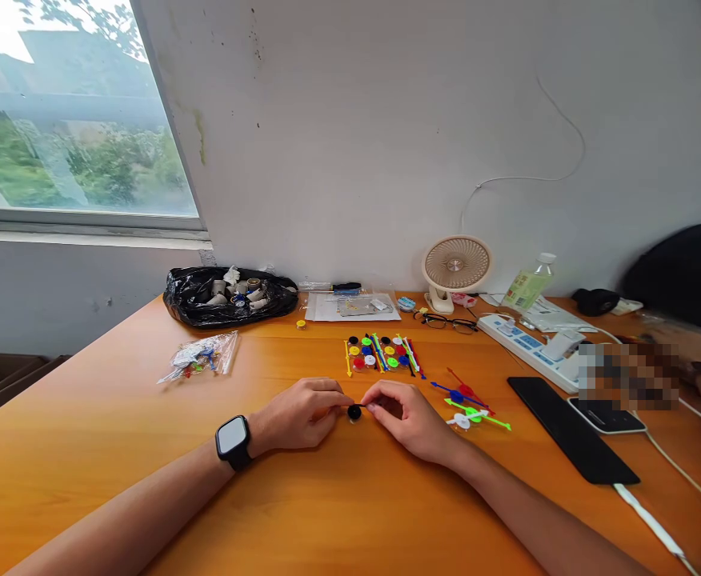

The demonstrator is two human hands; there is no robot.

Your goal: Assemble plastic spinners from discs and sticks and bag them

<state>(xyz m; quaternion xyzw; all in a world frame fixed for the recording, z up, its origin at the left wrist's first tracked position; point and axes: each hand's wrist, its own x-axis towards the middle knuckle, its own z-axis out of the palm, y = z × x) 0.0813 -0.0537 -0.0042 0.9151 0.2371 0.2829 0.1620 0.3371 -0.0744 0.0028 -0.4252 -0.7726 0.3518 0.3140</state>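
Observation:
Between my two hands, close above the table, is a black arrow spinner with a round disc and a thin pointer. My left hand, with a watch on its wrist, is closed with its fingertips at the pointer's left end. On the other side, my right hand pinches the right end between thumb and forefinger. To its right lie several finished-looking spinners with crossed arrows, among them a green spinner, a white one and a blue one. Loose coloured discs and arrows lie in rows behind my hands.
A clear bag of parts and a black plastic bag lie at left. Along the back stand a small fan, glasses and a bottle. A power strip and black phone lie right, near another person's arm.

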